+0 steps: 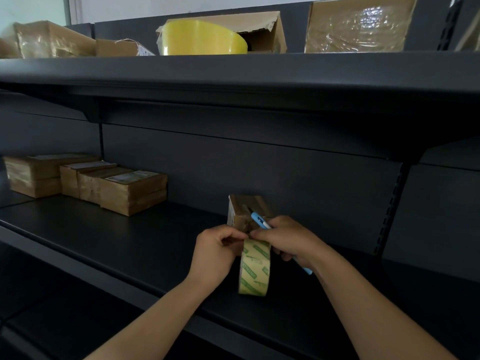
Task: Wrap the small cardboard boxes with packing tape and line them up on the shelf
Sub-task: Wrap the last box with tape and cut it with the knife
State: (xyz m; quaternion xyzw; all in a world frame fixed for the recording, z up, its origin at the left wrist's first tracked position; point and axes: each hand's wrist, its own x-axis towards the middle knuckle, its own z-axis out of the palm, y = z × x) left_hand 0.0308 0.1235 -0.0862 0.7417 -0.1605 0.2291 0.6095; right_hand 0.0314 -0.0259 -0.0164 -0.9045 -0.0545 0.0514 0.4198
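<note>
Reaching in from the 6 o'clock edge, the left hand (pixel 218 245) is curling its fingers, and its grip is pinching the top of the tape roll (pixel 254 268). This roll is standing upright on its edge directly at 6 o'clock of the fingertips. Whether it is resting on the shelf (pixel 130 242) or hanging cannot be told.

The right hand (pixel 285 240) is meeting the left hand at the roll's top. Its grip is clamping a blue cutter (pixel 259 220), whose tip is pointing toward 11 o'clock and lying against the small cardboard box (pixel 244 209). That box is standing on the shelf at 12 o'clock of both hands, touching them.

Wrapped boxes (pixel 117 188) are lying stacked in a row at 9 o'clock, well apart. On the upper shelf (pixel 233 71), at 12 o'clock, a yellow roll (pixel 202 40) is sitting before an open carton (pixel 262 29).
</note>
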